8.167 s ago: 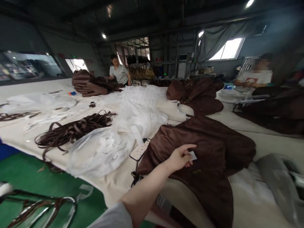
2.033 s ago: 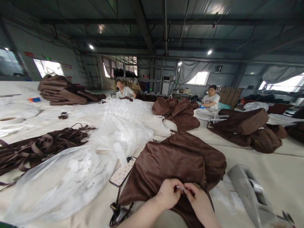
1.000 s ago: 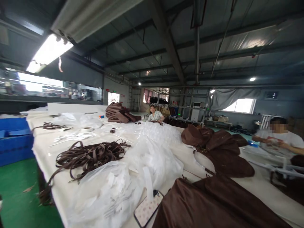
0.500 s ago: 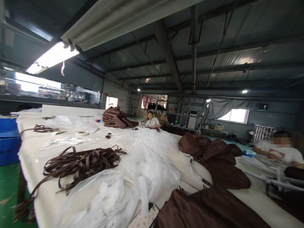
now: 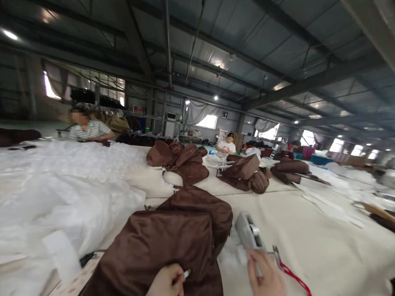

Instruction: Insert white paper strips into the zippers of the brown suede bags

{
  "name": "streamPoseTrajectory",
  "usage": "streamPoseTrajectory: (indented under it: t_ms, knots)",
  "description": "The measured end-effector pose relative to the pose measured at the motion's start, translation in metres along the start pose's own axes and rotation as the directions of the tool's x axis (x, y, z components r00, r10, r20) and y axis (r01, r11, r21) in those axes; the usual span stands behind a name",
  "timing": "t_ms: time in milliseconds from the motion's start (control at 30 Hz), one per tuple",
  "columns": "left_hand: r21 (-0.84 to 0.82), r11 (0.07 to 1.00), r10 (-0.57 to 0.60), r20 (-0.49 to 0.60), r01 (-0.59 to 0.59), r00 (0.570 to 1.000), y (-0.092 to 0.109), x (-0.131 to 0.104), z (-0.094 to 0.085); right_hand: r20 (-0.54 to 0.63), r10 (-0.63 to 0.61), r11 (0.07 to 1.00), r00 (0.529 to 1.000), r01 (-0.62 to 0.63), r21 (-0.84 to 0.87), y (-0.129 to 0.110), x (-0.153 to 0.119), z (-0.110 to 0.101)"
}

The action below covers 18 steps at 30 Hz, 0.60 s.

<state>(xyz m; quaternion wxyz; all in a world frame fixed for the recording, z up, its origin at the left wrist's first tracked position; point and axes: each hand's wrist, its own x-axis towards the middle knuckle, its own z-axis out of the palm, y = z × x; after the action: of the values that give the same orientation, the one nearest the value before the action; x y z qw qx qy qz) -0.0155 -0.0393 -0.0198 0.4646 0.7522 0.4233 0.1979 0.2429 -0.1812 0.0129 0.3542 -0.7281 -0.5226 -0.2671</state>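
Observation:
At the bottom centre, my left hand (image 5: 166, 281) is closed on a small white-tipped item (image 5: 187, 273), over a brown bag (image 5: 160, 242) lying on the table. My right hand (image 5: 266, 273) is at the near end of a grey tape dispenser (image 5: 249, 230), fingers bent; what they hold, if anything, is blurred. Right of that hand lies a red-handled tool (image 5: 290, 271) with metal tips. A second brown bag (image 5: 200, 201) lies partly behind the first.
White plastic bags (image 5: 70, 197) cover the left of the cream table (image 5: 296, 230). Further back are piles of brown bags (image 5: 185, 160). A person in a striped top (image 5: 89, 129) sits at the left and one in white (image 5: 226, 144) at the centre back.
The view has swung right and down. Both my hands, the tape dispenser and the red-handled tool have come into view; the brown straps have left it.

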Motion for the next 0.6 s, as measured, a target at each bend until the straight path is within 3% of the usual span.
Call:
streamPoseTrajectory:
  t_ms: [100,200,300,400,500,600]
  knots:
    - [0.049,0.997,0.067,-0.008,-0.067,0.998,0.006,-0.006,-0.004,-0.002,0.296,0.951,0.955,-0.295,-0.088,0.063,0.018,-0.021]
    - [0.057,0.996,0.071,-0.014,-0.070,0.997,0.011,-0.008,-0.006,0.264,0.412,0.903,0.872,-0.430,0.010,0.110,0.030,-0.015]
    - [0.030,0.998,0.059,-0.021,-0.058,0.998,0.011,-0.007,-0.006,0.489,0.463,0.787,0.740,-0.597,0.159,0.131,0.037,0.005]
    - [0.020,0.998,0.065,-0.035,-0.064,0.997,0.009,-0.007,-0.005,0.524,0.558,0.614,0.644,-0.745,0.261,0.134,0.037,0.017]
    - [0.022,0.997,0.081,-0.041,-0.080,0.996,0.006,-0.007,-0.004,0.474,0.602,0.508,0.642,-0.767,0.393,0.130,0.032,0.015]
    - [0.012,0.997,0.083,-0.038,-0.082,0.996,0.005,-0.006,-0.003,0.417,0.593,0.523,0.689,-0.723,0.451,0.124,0.022,0.006]
